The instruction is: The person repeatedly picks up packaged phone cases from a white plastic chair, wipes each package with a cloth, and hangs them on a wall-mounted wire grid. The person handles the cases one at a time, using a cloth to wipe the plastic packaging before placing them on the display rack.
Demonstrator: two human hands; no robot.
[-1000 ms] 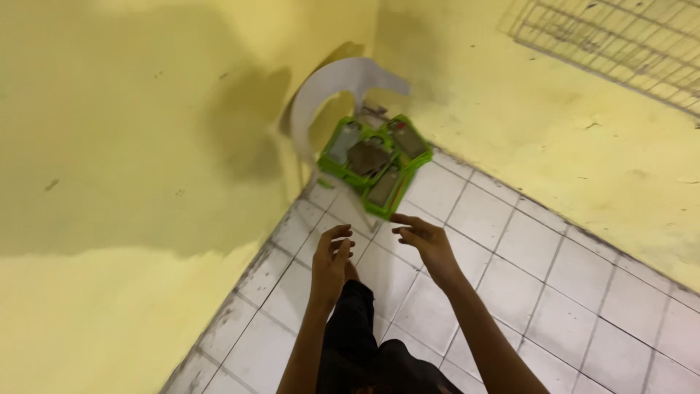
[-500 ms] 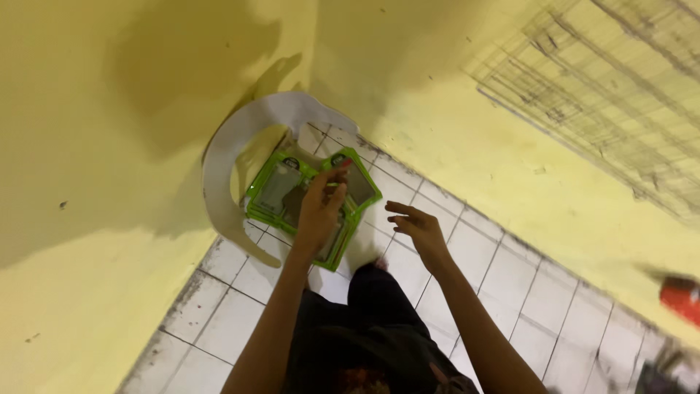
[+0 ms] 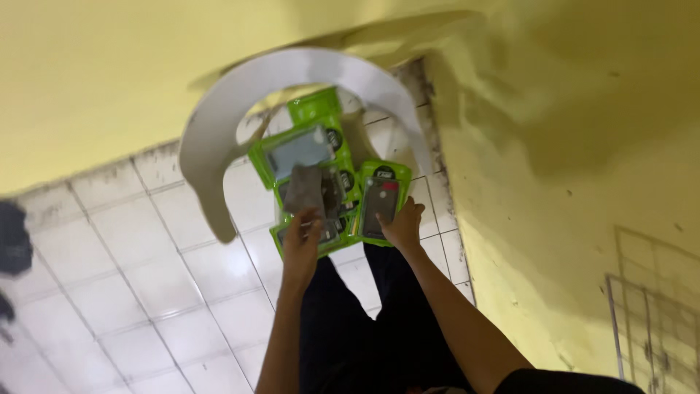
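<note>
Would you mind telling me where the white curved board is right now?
In the head view the white curved board arches over the pile of green packs in the floor corner, left of the yellow wall and above both hands.

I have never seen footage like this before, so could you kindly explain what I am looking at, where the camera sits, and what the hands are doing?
There is no machine here. The picture comes from a camera worn on a person's head, looking down past their dark trousers at their two bare hands. The floor is white tile, meeting yellow walls in a corner. On the tiles lies a small pile of green packages with clear fronts, each showing a flat dark or grey item. A white curved sheet, shaped like an arch, stands over the pile. The left hand grips a package at the near edge of the pile. The right hand holds the bottom of another green package with a dark item inside. A wire grid leans at the lower right.
</note>
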